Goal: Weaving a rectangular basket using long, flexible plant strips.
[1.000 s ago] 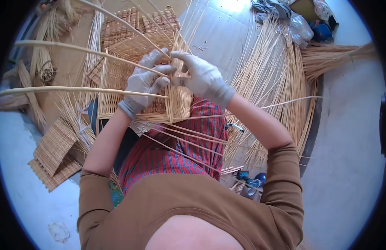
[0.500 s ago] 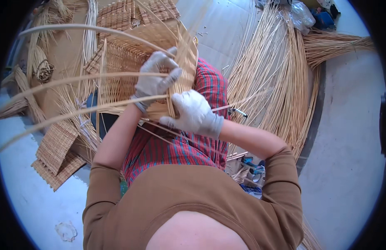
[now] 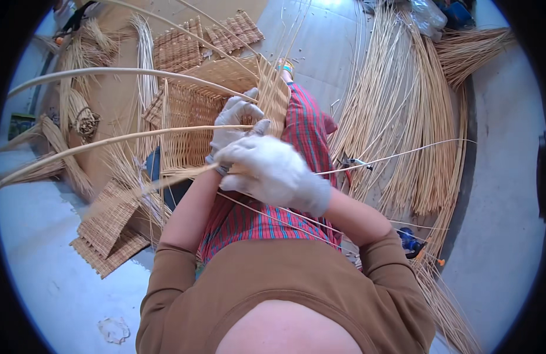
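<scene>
A woven wicker basket lies tilted over my lap, its hollow facing left. Long pale wicker rods stick out from its near right edge and arc to the left. My left hand, in a whitish glove, is closed at that edge, fingers curled around the basket wall. Right beside it, my right hand, also gloved, grips the lowest rod, which is smeared by motion toward the lower left. Its fingertips are partly blurred. Thinner strands trail under my right hand across the red plaid cloth on my lap.
Long loose rods spread over the floor at right, with a tied bundle behind. A tool with red handles lies by my right forearm. Woven panels lie at left, others at the back. More fibre bundles lie far left.
My right hand has moved left over the basket edge and taken the lowest rod, swinging it downward. My left hand stays at the edge. The whole view has shifted slightly.
</scene>
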`<state>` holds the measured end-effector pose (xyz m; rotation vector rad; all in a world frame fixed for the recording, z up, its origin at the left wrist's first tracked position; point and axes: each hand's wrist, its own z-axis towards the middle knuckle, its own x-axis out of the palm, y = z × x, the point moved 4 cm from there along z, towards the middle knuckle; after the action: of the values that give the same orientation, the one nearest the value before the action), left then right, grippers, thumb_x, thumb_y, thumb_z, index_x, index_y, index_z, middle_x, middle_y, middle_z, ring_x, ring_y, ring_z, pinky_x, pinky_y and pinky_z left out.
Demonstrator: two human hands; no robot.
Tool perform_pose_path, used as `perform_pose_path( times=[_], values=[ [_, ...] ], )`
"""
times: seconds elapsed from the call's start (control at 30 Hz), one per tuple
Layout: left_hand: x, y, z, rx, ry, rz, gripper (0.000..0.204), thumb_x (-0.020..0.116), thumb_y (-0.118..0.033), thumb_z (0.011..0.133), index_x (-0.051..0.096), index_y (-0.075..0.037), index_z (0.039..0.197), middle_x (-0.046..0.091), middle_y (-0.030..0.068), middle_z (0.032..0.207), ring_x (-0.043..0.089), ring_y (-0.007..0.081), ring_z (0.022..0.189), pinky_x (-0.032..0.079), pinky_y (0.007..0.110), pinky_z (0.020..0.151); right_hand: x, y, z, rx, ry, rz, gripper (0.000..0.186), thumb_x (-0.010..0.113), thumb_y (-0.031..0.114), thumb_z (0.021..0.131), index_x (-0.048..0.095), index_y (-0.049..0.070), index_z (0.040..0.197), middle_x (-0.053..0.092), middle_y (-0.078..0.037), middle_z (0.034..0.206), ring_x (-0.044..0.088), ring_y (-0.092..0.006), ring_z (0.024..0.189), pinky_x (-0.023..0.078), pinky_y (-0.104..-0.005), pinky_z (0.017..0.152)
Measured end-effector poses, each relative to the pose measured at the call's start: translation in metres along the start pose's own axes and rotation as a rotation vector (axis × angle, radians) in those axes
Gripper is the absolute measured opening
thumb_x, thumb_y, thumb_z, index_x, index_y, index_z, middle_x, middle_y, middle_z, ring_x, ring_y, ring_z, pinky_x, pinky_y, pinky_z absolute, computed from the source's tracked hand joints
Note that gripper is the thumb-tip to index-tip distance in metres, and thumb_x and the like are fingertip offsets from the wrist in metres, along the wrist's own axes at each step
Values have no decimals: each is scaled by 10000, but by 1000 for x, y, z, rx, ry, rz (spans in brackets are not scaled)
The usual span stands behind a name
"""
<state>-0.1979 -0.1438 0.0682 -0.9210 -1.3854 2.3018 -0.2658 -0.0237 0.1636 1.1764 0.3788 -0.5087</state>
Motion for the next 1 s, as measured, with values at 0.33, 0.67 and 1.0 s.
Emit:
perform_pose_path(
  times=[0.33,0.67,1.0],
  values=[
    [-9,19,1,4,78,-118,286,897,-108,714,749,-85,958,612,178,1409,543,274,1356,428,403,1132,70,-61,2,232,-96,737,311,503,261,1048,666,10,1131,688,-144,934,659,-268,873,508,-404,886],
    [-9,49,-1,-240,266,-1150,898,790,-286,869,323,-70,1605,620,122,1429,681,185,1147,540,348,1009,6,-31,30,-121,-496,-41,500,928,127,688,629,57,1083,683,-75,934,686,-234,739,569,-346,758],
    [-12,34,13,-108,119,-370,438,660,-428,995,762,-20,1119,642,108,1306,569,176,1224,486,339,996,-38,-87,85,225,654,-274,594,825,261,824,585,71,1333,690,-167,1181,654,-315,1160,530,-381,980]
  ],
)
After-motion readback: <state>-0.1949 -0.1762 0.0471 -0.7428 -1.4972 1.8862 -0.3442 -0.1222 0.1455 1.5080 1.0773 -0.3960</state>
